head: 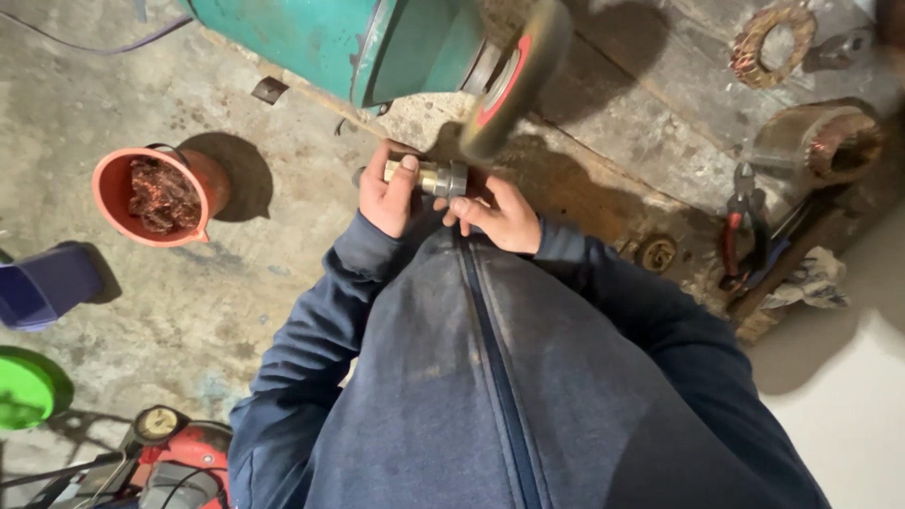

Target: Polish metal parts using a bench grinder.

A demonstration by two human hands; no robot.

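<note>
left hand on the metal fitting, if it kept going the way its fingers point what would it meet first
The left hand grips a short brass-and-steel cylindrical fitting and points up the picture. First in line is probably the teal bench grinder body beside its blurred wheel, though depth is unclear.

Both hands meet mid-frame, sleeved forearms angled inward; left hand (388,195) fingers curled closed, right hand (502,214) fingertips pinched shut
</note>
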